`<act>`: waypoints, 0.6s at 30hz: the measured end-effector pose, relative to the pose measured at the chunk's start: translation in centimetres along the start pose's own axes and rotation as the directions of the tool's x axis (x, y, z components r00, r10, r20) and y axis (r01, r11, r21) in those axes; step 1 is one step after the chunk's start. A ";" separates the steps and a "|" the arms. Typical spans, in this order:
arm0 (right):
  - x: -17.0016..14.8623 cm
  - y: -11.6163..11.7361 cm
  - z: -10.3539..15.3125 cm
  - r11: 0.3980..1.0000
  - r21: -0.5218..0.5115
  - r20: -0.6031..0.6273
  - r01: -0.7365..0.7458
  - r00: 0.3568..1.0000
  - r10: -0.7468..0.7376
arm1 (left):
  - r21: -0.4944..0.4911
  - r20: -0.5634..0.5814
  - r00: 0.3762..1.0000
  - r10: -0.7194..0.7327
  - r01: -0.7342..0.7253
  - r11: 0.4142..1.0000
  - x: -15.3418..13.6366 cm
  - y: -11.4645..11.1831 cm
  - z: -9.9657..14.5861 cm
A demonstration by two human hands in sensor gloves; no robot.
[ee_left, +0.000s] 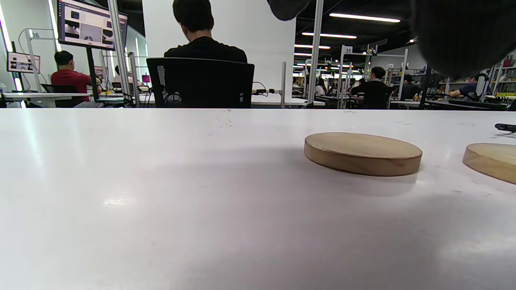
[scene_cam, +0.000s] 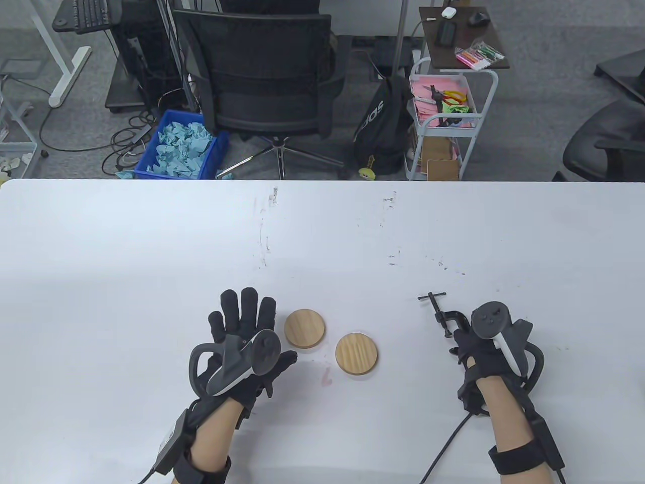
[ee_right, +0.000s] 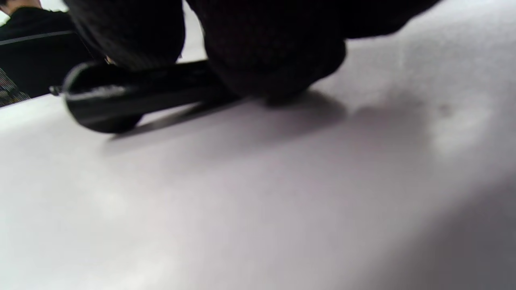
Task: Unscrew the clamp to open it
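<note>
A small black C-clamp (scene_cam: 444, 315) lies on the white table at the right, its T-handle screw pointing to the far left. My right hand (scene_cam: 471, 348) rests on the clamp's frame end, and its fingers press down on the black frame (ee_right: 137, 96) in the right wrist view. My left hand (scene_cam: 242, 315) lies flat and open on the table at the left, fingers spread, holding nothing. It sits just left of two wooden discs.
Two round wooden discs (scene_cam: 304, 328) (scene_cam: 356, 353) lie between the hands; both show in the left wrist view (ee_left: 363, 153) (ee_left: 489, 160). The table's far edge (scene_cam: 322, 180) faces an office chair (scene_cam: 262, 75) and a cart (scene_cam: 443, 126).
</note>
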State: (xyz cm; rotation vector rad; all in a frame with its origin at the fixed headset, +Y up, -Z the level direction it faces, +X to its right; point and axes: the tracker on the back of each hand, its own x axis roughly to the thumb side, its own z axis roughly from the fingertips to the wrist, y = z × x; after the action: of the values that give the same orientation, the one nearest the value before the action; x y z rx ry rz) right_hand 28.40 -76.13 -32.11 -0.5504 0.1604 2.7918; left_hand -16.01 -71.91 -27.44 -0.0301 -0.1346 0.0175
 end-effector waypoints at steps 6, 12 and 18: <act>0.9 -1.5 2.2 0.994 -0.100 0.158 -0.040 0.986 0.056 | -0.011 0.013 1.000 -0.010 0.010 1.000 0.1 -0.2 0.0; 2.3 -2.1 4.2 0.990 -0.143 0.375 -0.013 0.925 0.066 | -0.023 0.043 0.999 -0.017 0.018 1.000 0.4 -0.4 0.0; 3.9 -1.3 5.3 0.999 -0.013 0.590 -0.039 0.806 0.039 | -0.031 0.059 0.998 -0.021 0.023 0.999 0.4 -0.5 -0.1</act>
State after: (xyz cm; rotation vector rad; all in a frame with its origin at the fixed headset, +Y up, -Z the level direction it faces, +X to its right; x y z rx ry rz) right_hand 23.42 -72.98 -28.79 0.3495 0.0338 2.8486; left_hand -15.56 -72.45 -27.42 -0.0595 -0.1943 -0.0055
